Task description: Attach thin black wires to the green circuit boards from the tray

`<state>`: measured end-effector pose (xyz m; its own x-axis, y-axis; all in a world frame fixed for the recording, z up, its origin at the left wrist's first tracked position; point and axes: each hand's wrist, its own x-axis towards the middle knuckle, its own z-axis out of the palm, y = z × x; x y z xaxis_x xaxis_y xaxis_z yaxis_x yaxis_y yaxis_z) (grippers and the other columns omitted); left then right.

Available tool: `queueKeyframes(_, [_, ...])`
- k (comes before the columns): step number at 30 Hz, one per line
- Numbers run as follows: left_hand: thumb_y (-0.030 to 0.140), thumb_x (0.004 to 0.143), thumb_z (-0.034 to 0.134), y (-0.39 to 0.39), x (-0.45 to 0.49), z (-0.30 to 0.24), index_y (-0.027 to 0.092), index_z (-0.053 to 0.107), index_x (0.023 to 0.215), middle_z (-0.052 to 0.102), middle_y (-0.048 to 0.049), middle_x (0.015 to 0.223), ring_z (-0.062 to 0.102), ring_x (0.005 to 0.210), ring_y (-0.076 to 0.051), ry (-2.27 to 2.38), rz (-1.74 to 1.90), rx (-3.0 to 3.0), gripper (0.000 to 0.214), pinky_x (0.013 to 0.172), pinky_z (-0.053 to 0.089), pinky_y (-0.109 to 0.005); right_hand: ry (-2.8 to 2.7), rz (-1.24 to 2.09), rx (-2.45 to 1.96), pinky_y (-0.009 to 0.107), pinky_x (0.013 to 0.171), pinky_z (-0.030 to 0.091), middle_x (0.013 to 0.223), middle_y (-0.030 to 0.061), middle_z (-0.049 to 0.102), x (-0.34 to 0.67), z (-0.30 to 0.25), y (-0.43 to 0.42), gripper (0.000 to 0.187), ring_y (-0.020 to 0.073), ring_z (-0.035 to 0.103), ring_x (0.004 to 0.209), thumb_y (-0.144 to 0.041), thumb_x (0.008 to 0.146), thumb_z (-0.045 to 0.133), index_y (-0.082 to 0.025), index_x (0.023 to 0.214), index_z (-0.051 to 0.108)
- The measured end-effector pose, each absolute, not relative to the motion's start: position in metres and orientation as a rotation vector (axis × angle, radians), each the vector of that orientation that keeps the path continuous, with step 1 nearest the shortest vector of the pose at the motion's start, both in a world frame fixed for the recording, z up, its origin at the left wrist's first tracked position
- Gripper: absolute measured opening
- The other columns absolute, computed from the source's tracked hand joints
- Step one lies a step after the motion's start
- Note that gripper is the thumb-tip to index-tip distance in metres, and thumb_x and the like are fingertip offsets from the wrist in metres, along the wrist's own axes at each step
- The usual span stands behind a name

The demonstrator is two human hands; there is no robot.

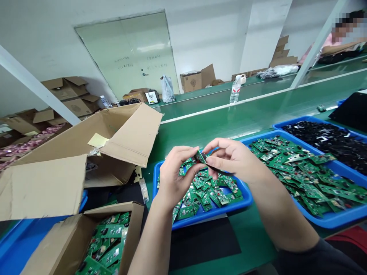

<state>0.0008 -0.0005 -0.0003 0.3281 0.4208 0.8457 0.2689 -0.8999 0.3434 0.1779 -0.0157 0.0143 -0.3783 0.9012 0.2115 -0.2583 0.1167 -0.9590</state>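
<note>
My left hand [175, 175] and my right hand [233, 159] meet above a blue tray [213, 212] heaped with small green circuit boards. Both hands pinch one small green circuit board [200, 156] between thumbs and fingertips. The left hand's fingers curl round its left end. The right hand grips its right end, and a thin dark piece shows under the right fingers.
A larger blue tray [329, 218] of green boards lies to the right, with a tray of black parts [329, 140] behind it. Open cardboard boxes [86, 152] stand at left, one [109, 240] holding green boards. A water bottle [235, 89] stands on the green conveyor. A person sits far right.
</note>
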Motion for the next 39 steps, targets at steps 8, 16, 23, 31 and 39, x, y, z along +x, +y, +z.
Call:
queueKeyframes(8, [0.022, 0.083, 0.066, 0.0, -0.001, -0.001, 0.02, 0.059, 0.11, 0.066, -0.0068, 0.101, 0.064, 0.094, -0.018, 0.836, 1.599, 2.379, 0.028, 0.085, 0.056, -0.035, -1.406, 1.337, -0.713, 0.022, 0.047, 0.051, 0.057, -0.0025, 0.064, 0.173, 0.013, -0.013, 0.02, 0.0106, 0.06, 0.048, -0.028, 0.075, 0.072, -0.016, 0.089, 0.064])
queueKeyframes(16, [0.018, 0.082, 0.065, -0.003, 0.002, -0.002, 0.019, 0.057, 0.117, 0.068, -0.0071, 0.107, 0.066, 0.098, -0.018, 0.909, 1.568, 2.327, 0.036, 0.089, 0.056, -0.033, -1.54, 0.965, -0.817, 0.022, 0.051, 0.049, 0.061, -0.0003, 0.063, 0.169, 0.009, -0.015, 0.011, 0.0108, 0.059, 0.053, -0.026, 0.081, 0.063, -0.016, 0.079, 0.065])
queueKeyframes(23, [0.013, 0.087, 0.056, -0.011, 0.009, 0.005, 0.021, 0.054, 0.127, 0.067, -0.007, 0.118, 0.066, 0.102, -0.017, 0.851, 1.51, 2.41, 0.041, 0.09, 0.056, -0.032, -1.649, 0.473, -0.847, 0.025, 0.06, 0.048, 0.073, 0.0014, 0.065, 0.166, 0.006, -0.017, 0.009, 0.0133, 0.059, 0.065, -0.023, 0.085, 0.057, -0.019, 0.079, 0.062])
queueKeyframes(31, [0.011, 0.089, 0.05, -0.014, 0.018, 0.002, 0.016, 0.062, 0.12, 0.074, -0.0043, 0.094, 0.068, 0.071, -0.01, 0.981, 1.58, 2.34, 0.034, 0.068, 0.057, -0.019, -1.781, 0.162, -0.88, 0.025, 0.057, 0.041, 0.062, -0.0003, 0.058, 0.159, 0.0, -0.015, 0.015, 0.012, 0.053, 0.057, -0.017, 0.085, 0.049, -0.02, 0.072, 0.055])
queueKeyframes(39, [0.012, 0.085, 0.054, -0.011, 0.015, -0.006, 0.015, 0.067, 0.111, 0.075, -0.0045, 0.085, 0.066, 0.062, -0.01, 0.982, 1.53, 2.358, 0.03, 0.062, 0.054, -0.018, -1.866, 0.102, -0.809, 0.023, 0.053, 0.038, 0.055, -0.003, 0.05, 0.164, -0.002, -0.01, 0.016, 0.0108, 0.047, 0.051, -0.015, 0.081, 0.049, -0.021, 0.066, 0.048])
